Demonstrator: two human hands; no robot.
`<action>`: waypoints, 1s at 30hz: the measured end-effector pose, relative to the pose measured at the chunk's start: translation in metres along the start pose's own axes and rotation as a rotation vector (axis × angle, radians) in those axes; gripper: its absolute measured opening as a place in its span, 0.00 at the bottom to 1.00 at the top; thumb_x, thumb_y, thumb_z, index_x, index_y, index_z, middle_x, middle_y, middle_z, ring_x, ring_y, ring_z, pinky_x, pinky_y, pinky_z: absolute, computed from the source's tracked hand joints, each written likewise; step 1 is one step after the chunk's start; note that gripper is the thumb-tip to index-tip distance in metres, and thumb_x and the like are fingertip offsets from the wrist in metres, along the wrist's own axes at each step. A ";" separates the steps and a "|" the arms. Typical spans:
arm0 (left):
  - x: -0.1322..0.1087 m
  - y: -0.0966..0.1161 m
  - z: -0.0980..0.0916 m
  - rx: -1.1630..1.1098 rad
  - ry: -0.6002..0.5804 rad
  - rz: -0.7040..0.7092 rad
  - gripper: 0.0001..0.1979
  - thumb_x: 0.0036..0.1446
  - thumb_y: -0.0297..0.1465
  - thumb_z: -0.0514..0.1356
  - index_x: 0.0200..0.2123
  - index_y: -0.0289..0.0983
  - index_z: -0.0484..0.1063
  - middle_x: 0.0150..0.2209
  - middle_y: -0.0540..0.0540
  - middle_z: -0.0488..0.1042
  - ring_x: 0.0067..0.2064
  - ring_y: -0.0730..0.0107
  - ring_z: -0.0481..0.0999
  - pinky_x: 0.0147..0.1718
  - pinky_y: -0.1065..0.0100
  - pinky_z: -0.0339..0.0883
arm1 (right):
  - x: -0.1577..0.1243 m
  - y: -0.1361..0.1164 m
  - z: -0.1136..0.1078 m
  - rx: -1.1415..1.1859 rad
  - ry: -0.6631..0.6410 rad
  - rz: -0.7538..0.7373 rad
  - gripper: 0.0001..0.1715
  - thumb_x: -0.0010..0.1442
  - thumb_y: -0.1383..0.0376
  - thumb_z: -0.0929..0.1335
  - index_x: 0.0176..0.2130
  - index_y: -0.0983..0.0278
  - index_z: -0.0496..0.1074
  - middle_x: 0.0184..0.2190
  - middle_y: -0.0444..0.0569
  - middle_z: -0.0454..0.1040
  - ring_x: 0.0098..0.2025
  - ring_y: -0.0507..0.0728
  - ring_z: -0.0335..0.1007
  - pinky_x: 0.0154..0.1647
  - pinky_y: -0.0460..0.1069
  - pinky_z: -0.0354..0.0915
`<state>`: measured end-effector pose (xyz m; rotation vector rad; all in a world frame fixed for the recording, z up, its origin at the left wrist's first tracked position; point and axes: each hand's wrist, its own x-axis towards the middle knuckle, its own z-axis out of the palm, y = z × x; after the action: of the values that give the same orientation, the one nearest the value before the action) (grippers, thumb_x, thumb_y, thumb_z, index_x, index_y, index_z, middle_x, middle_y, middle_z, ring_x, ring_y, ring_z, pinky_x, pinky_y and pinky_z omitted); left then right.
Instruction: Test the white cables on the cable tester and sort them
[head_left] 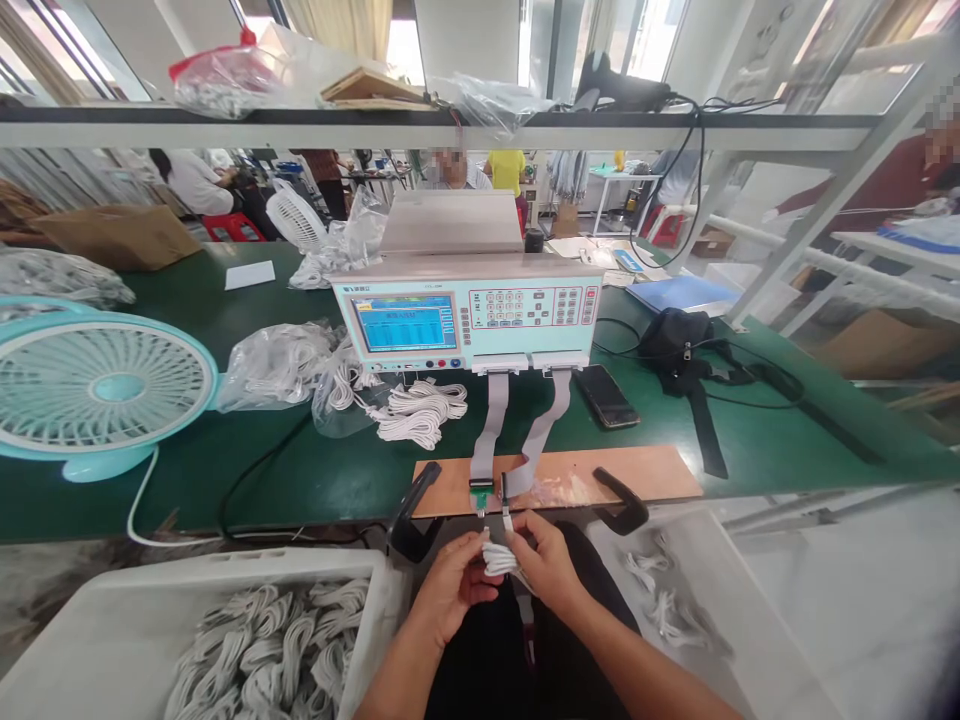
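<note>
- A coiled white cable [496,558] is gripped between the left hand [450,585] and the right hand [547,565].
- A tester [469,315] is set at twelve o'clock from the hands.
- A bin [97,640] of cables is placed at eight o'clock.

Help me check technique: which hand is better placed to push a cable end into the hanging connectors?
Right, probably. The right hand pinches the white cable with fingertips just beneath the connectors; the left hand sits lower and farther left, its grip around the coiled part.
</note>
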<state>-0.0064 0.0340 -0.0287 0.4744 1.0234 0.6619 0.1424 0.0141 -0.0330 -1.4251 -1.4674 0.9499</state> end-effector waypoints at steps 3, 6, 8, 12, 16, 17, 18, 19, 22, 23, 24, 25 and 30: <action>-0.002 -0.006 0.001 0.003 -0.015 0.094 0.19 0.46 0.40 0.63 0.33 0.31 0.64 0.26 0.46 0.69 0.23 0.75 0.69 0.17 0.74 0.66 | 0.001 0.002 0.001 0.097 -0.005 0.040 0.12 0.58 0.61 0.62 0.31 0.68 0.68 0.27 0.46 0.67 0.31 0.50 0.60 0.33 0.44 0.57; -0.003 -0.007 0.001 0.057 -0.027 0.157 0.18 0.46 0.41 0.63 0.32 0.31 0.65 0.26 0.46 0.68 0.24 0.75 0.68 0.17 0.74 0.66 | 0.001 0.002 0.002 0.171 -0.005 0.065 0.13 0.58 0.60 0.63 0.31 0.68 0.68 0.27 0.46 0.66 0.30 0.50 0.60 0.33 0.44 0.57; -0.003 -0.005 -0.001 0.121 -0.033 0.193 0.18 0.47 0.42 0.62 0.30 0.31 0.65 0.24 0.48 0.67 0.23 0.76 0.67 0.18 0.73 0.67 | 0.001 0.002 0.003 0.198 -0.003 0.072 0.14 0.57 0.59 0.63 0.30 0.68 0.67 0.27 0.46 0.66 0.30 0.49 0.59 0.33 0.44 0.58; 0.000 -0.001 -0.007 0.295 -0.064 0.268 0.19 0.48 0.44 0.59 0.28 0.31 0.66 0.21 0.49 0.65 0.22 0.76 0.66 0.20 0.72 0.67 | 0.001 0.000 0.005 0.257 -0.012 0.119 0.15 0.56 0.58 0.64 0.29 0.69 0.66 0.25 0.46 0.65 0.28 0.49 0.57 0.31 0.44 0.57; 0.005 0.000 -0.011 0.421 -0.112 0.322 0.20 0.51 0.45 0.56 0.27 0.31 0.66 0.21 0.49 0.65 0.23 0.75 0.66 0.21 0.73 0.66 | 0.001 -0.002 0.008 0.302 -0.006 0.150 0.16 0.55 0.56 0.65 0.29 0.68 0.64 0.24 0.45 0.64 0.27 0.49 0.56 0.30 0.44 0.57; 0.006 0.000 -0.012 0.428 -0.117 0.333 0.20 0.52 0.45 0.55 0.27 0.31 0.66 0.22 0.49 0.65 0.24 0.75 0.66 0.21 0.73 0.65 | 0.001 -0.002 0.008 0.311 -0.007 0.154 0.16 0.55 0.56 0.65 0.28 0.68 0.64 0.24 0.45 0.64 0.27 0.49 0.57 0.30 0.44 0.57; 0.007 -0.001 -0.012 0.428 -0.120 0.342 0.20 0.52 0.45 0.55 0.26 0.31 0.65 0.22 0.49 0.64 0.24 0.75 0.66 0.21 0.73 0.65 | 0.001 -0.002 0.009 0.322 -0.007 0.160 0.17 0.54 0.56 0.65 0.28 0.68 0.64 0.24 0.45 0.64 0.27 0.49 0.57 0.30 0.44 0.57; 0.008 -0.001 -0.012 0.427 -0.121 0.349 0.20 0.52 0.45 0.55 0.26 0.31 0.65 0.22 0.49 0.64 0.24 0.75 0.66 0.21 0.73 0.65 | 0.001 -0.002 0.009 0.336 -0.012 0.166 0.17 0.54 0.55 0.65 0.28 0.68 0.64 0.24 0.45 0.64 0.27 0.49 0.57 0.29 0.44 0.57; 0.008 -0.001 -0.013 0.434 -0.118 0.364 0.20 0.53 0.44 0.55 0.25 0.31 0.65 0.22 0.48 0.64 0.24 0.75 0.65 0.22 0.73 0.64 | 0.001 -0.004 0.009 0.374 -0.009 0.185 0.17 0.54 0.55 0.66 0.28 0.68 0.64 0.23 0.44 0.63 0.26 0.48 0.56 0.28 0.44 0.56; 0.008 -0.001 -0.013 0.432 -0.117 0.367 0.19 0.53 0.44 0.55 0.25 0.31 0.65 0.22 0.48 0.64 0.24 0.74 0.65 0.22 0.73 0.64 | 0.001 -0.005 0.009 0.390 -0.005 0.190 0.17 0.54 0.55 0.66 0.28 0.69 0.64 0.23 0.44 0.62 0.26 0.48 0.55 0.28 0.43 0.56; 0.007 0.000 -0.013 0.424 -0.118 0.370 0.19 0.53 0.44 0.55 0.25 0.31 0.65 0.22 0.48 0.64 0.25 0.74 0.65 0.22 0.73 0.64 | 0.001 -0.007 0.009 0.409 -0.001 0.202 0.18 0.53 0.55 0.66 0.28 0.69 0.64 0.23 0.44 0.62 0.25 0.48 0.55 0.27 0.43 0.56; 0.006 0.000 -0.013 0.409 -0.119 0.369 0.19 0.53 0.44 0.55 0.26 0.31 0.66 0.23 0.48 0.64 0.25 0.74 0.65 0.23 0.73 0.64 | 0.001 -0.009 0.009 0.437 0.003 0.227 0.18 0.52 0.56 0.67 0.27 0.69 0.64 0.22 0.44 0.62 0.25 0.47 0.54 0.27 0.43 0.55; 0.003 0.003 -0.009 0.299 -0.081 0.371 0.18 0.51 0.43 0.57 0.29 0.31 0.68 0.26 0.47 0.66 0.27 0.74 0.65 0.26 0.73 0.63 | 0.005 -0.025 0.011 0.698 -0.003 0.432 0.20 0.46 0.55 0.71 0.28 0.70 0.65 0.22 0.45 0.65 0.23 0.47 0.58 0.26 0.43 0.56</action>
<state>-0.0139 0.0392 -0.0324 0.9615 0.9693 0.8134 0.1234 0.0181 -0.0132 -1.2080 -0.7009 1.5416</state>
